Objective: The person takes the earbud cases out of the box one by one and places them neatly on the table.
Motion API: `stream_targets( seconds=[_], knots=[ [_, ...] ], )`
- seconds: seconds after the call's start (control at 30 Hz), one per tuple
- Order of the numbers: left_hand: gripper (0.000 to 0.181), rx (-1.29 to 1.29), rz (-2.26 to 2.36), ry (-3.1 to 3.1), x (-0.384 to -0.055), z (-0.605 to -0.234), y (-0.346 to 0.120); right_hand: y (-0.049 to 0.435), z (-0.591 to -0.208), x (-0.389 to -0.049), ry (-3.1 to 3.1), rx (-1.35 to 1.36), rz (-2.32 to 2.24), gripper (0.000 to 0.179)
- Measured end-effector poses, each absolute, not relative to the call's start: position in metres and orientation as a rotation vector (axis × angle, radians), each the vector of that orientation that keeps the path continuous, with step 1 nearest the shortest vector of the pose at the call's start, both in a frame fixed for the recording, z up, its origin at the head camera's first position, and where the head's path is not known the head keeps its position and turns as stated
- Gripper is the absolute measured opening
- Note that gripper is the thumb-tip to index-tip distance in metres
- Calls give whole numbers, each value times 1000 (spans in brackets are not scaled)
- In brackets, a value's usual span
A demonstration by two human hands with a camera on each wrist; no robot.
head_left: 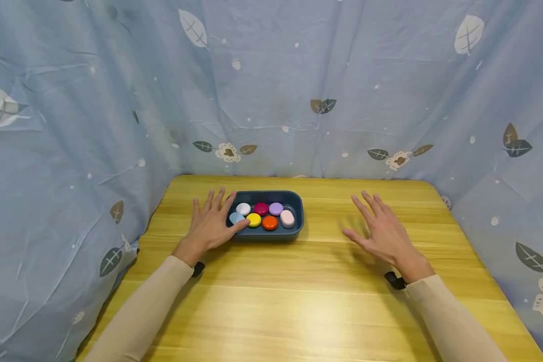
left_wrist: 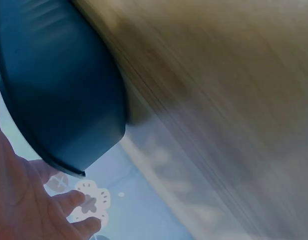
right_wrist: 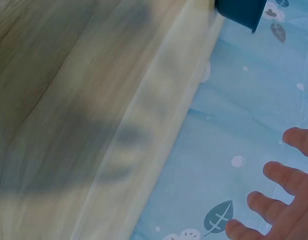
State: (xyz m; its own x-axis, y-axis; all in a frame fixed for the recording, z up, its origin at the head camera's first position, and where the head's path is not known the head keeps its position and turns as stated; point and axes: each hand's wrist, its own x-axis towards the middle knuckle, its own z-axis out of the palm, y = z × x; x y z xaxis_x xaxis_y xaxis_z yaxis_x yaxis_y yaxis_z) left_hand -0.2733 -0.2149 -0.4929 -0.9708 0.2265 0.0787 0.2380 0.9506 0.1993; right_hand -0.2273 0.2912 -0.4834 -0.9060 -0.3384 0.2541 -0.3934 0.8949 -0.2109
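A dark blue rectangular tray (head_left: 267,237) stands toward the back of the table, left of its middle. In it lie several smooth rounded pieces, among them a yellow piece (head_left: 254,220), an orange-red piece (head_left: 269,223), a crimson piece (head_left: 261,209) and a pale pink piece (head_left: 287,218). My left hand (head_left: 211,223) is spread over the tray's left end, its thumb overlapping the light blue piece (head_left: 237,217) in the head view. In the left wrist view its fingers are beside the tray's rim. Out to the right, my right hand (head_left: 384,234) hovers with fingers spread, holding nothing.
The wooden table (head_left: 271,301) has rounded back corners. A blue curtain (head_left: 271,100) with leaf and flower prints hangs behind it and along both sides. Each wrist carries a small black device (head_left: 394,280) under the sleeve's cuff.
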Motion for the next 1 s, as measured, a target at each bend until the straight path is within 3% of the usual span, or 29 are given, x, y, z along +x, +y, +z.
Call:
stream_targets(
  seconds=[1.0],
  knots=[
    [122,-385,-326,-3195,-284,-493,-211,253,-470,-245,-2773,742,473,94]
  ],
)
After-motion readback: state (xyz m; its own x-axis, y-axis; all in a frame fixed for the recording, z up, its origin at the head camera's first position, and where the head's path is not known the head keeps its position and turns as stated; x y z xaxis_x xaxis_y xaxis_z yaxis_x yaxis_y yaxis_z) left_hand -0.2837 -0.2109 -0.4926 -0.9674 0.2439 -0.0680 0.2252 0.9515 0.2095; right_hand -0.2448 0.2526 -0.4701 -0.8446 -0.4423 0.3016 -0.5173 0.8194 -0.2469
